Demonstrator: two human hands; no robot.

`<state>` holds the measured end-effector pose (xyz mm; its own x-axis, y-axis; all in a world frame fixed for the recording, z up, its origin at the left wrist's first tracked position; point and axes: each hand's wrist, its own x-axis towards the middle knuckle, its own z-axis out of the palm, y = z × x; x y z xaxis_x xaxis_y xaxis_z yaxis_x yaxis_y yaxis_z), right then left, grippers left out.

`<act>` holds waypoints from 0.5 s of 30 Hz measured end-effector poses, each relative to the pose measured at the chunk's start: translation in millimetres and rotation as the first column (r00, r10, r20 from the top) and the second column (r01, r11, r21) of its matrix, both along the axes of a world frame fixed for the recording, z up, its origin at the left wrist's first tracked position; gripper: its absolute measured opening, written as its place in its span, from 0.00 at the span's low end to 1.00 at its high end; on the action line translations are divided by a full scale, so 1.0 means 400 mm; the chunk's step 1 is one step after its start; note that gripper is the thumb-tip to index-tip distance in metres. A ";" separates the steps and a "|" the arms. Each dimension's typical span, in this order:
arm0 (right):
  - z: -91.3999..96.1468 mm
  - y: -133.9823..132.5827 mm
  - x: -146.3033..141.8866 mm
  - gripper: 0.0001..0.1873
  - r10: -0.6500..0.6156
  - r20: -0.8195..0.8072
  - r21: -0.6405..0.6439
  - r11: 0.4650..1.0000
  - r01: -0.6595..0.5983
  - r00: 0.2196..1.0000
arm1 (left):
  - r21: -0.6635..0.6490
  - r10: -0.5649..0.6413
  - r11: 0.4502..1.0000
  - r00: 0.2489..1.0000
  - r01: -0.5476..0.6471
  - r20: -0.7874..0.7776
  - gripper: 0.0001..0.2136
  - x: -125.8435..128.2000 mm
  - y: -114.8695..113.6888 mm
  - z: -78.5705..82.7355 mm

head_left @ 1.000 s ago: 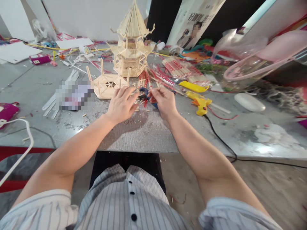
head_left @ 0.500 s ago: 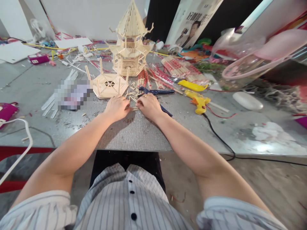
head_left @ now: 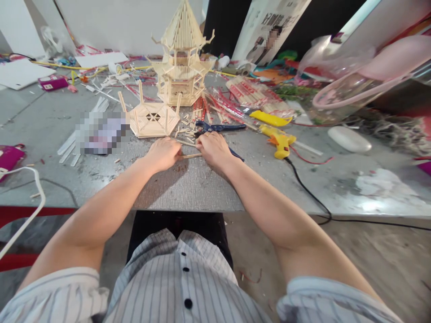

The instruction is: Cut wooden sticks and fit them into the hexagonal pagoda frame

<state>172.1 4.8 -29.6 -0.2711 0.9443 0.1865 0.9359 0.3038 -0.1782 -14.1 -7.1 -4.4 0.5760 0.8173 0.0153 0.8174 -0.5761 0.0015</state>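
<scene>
My left hand (head_left: 164, 153) and my right hand (head_left: 212, 149) rest close together on the grey table (head_left: 202, 188), fingers curled. Between them runs a thin wooden stick (head_left: 191, 156), with each hand pinching one end. Blue-handled cutters (head_left: 218, 128) lie open on the table just beyond my right hand. A hexagonal wooden base with upright posts (head_left: 151, 119) sits beyond my left hand. Behind it stands a tall pagoda of wooden sticks (head_left: 180, 58). Short stick offcuts (head_left: 186, 130) are scattered between the base and the cutters.
A yellow glue gun (head_left: 278, 141) with a black cord (head_left: 310, 193) lies to the right. Packs of chopsticks (head_left: 256, 96), a clear plastic bag (head_left: 340, 76) and a white oval object (head_left: 349, 139) fill the right side. A white cable (head_left: 30, 211) loops at the left edge.
My right hand has put the blue cutters down on the table. Both hands have come back toward me and now hold a stick between them.
</scene>
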 end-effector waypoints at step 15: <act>-0.010 0.010 0.034 0.18 0.060 -0.480 0.050 0.998 -0.041 0.875 | -0.073 -0.003 0.997 0.998 -0.001 -0.057 0.12 0.010 -0.032 0.016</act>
